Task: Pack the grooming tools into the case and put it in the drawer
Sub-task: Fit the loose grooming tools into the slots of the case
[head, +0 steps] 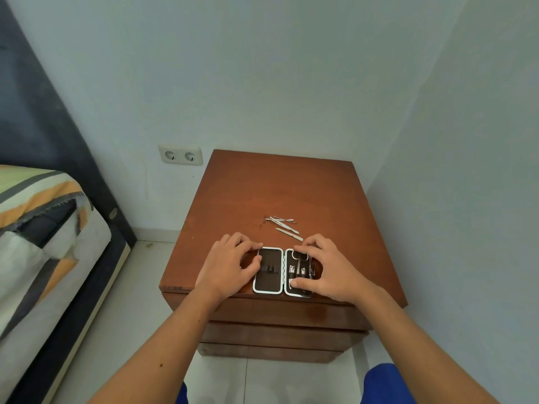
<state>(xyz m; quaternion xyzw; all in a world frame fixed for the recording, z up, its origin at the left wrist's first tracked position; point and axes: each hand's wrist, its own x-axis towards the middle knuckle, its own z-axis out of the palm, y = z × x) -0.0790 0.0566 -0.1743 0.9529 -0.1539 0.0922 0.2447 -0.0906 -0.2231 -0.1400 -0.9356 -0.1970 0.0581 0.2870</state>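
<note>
My right hand (326, 269) lies curved over the right half of the small black hinged grooming case with its shiny silver rim (268, 271), fingertips at the far edge near the scissor loops and thumb pressed at the near corner. It grips nothing; it only pins that half flat so the tools already strapped inside stay seated. My left hand (230, 265) does the same on the other side, fingers loosely bent against the left rim, bracing rather than clutching, so the open case cannot slide toward the front edge it sits so near.

The case lies spread like a book, hinge down the middle. The left half shows dark, matte lining and a row of empty elastic loops, which I judge are waiting for the rest. The right half holds small steel scissors (299, 259) and what look like clippers, though they are too small to be sure.

Just beyond my fingers, the loose slender silver metal grooming tools (284, 225) lie in a scattered cluster, thin, smooth and flat, apart from the case.

Everything rests on the reddish-brown wooden nightstand (280, 188), its top dull and slightly scuffed. The drawer fronts (280, 335) below appear closed.
</note>
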